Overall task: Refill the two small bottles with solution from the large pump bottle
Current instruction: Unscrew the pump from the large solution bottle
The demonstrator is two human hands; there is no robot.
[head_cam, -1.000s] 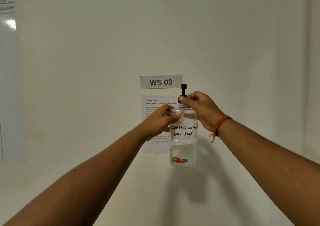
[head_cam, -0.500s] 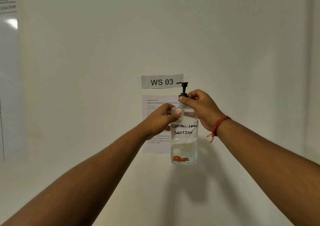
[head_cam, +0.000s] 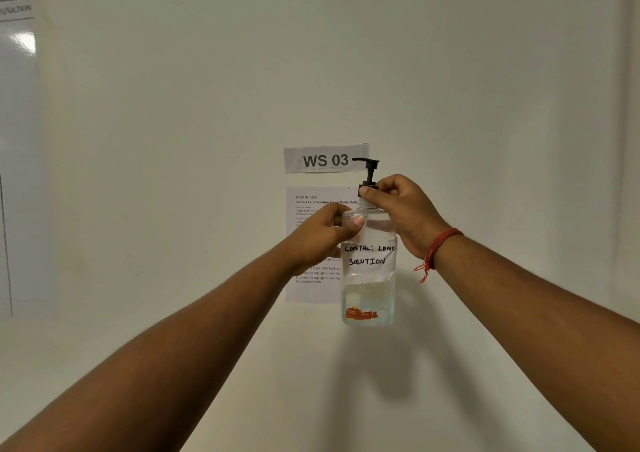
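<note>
Pump nozzle [head_cam: 365, 162] now turned leftward

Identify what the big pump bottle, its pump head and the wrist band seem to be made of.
Pump bottle: clear glossy plastic, probably; the liquid and the wall show through it. Pump head: black plastic, apparently matte. Wrist band: red thread or cord, with frayed loose ends hanging.

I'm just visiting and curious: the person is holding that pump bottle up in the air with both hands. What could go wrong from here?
The pump bottle is held in mid-air, the left hand gripping only its shoulder; it might slip and drop. The right hand pinches the black pump collar; if that comes loose while the bottle is unsupported, the liquid at the bottom could spill. The nozzle points toward the wall papers, so an accidental press might wet them.
</note>
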